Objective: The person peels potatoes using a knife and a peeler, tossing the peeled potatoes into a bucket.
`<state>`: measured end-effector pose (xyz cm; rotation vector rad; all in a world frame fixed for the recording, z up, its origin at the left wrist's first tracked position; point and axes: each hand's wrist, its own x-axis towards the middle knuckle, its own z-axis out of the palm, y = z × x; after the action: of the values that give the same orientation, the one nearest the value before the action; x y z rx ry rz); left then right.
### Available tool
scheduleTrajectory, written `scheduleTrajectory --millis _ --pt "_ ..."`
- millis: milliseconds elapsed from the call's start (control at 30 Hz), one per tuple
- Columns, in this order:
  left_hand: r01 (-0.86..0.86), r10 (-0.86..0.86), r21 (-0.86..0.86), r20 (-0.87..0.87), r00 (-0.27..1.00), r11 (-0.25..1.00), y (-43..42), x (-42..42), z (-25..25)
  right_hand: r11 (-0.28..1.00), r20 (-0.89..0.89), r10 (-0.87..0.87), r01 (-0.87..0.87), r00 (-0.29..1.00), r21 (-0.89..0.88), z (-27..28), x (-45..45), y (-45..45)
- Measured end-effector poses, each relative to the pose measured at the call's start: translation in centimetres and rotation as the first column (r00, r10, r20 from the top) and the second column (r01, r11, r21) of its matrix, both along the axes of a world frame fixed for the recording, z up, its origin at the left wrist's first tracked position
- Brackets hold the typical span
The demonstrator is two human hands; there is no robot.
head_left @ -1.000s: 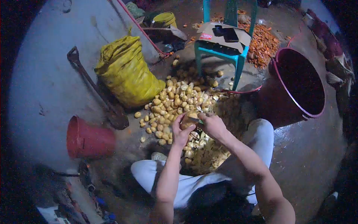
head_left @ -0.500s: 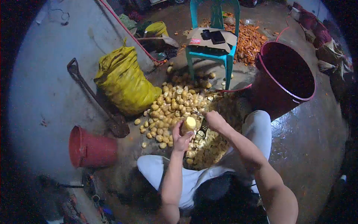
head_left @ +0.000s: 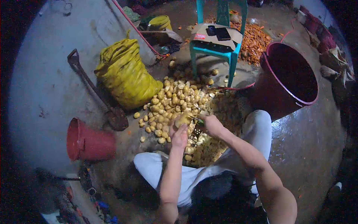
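Note:
My left hand is closed around a potato, partly pale where skin is off. Gripped in my right hand is a small bladed tool; whether it is a knife or a peeler I cannot make out. Its tip is at the potato's right side. Something green shows near my right fingers. Under and beyond both hands spreads a heap of potatoes on the floor, with some pale cut pieces among them. Dark peelings lie between my legs.
A yellow sack and a shovel rest at the left, above a tipped red bucket. A large maroon tub stands right. Beyond the heap is a teal chair bearing cardboard and phones, with orange pieces behind.
The potato has turned in my left hand, so its bright peeled end no longer faces up. The tool has come against it, and the whole view has shifted slightly.

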<state>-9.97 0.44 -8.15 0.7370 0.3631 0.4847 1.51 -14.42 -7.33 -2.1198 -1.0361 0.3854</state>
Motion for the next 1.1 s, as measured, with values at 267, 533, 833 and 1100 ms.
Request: scheduleTrajectory --millis 267,533,833,1100 --pt "0.002 0.002 -0.048 0.075 0.997 0.999 -1.2 0.6 -2.5 0.998 0.063 0.001 -0.005 0.998 0.063 -0.4 -0.2 0.5" --pt "0.115 -0.11 -0.018 0.183 0.977 0.993 -1.3 0.5 0.6 0.968 -0.003 -0.061 0.059 0.998 -0.246 -2.6 2.7 1.1" --pt "-0.057 0.106 -0.334 0.133 0.985 0.941 1.8 0.0 -1.0 0.977 0.059 -0.04 0.052 0.997 -0.206 -5.0 2.9 0.3" --pt "0.021 -0.02 -0.029 0.049 0.999 0.999 1.0 -0.5 -0.6 0.987 -0.006 0.06 -0.058 0.998 0.148 0.9 1.6 -0.8"
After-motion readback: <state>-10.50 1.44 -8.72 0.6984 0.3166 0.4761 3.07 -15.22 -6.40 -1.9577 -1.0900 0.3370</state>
